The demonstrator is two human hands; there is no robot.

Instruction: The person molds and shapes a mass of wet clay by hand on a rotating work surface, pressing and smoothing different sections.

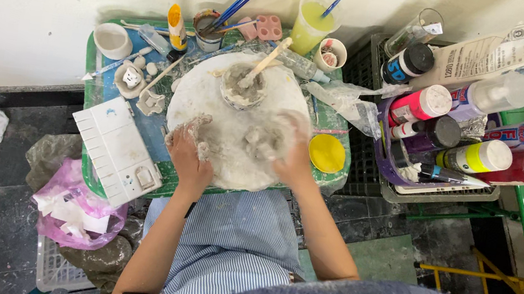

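Observation:
A round white board [214,100] smeared with wet grey clay lies on a green tray table [93,71]. My left hand [188,151], coated in clay, rests on the board's near left edge with a small clay lump by its fingers. Blurred from motion, my right hand [292,147] presses on a grey clay lump [261,141] near the board's middle. A small bowl of slip [243,87] with a wooden stick [267,60] in it stands at the far side of the board.
A white palette box [117,148] lies left of the board, a yellow lid [327,153] right. Brushes in a cup [209,29], a green drink cup [312,22] and small clay figures [131,77] sit behind. A crate of paint bottles [464,147] stands right; a pink bag [75,207] lies on the floor.

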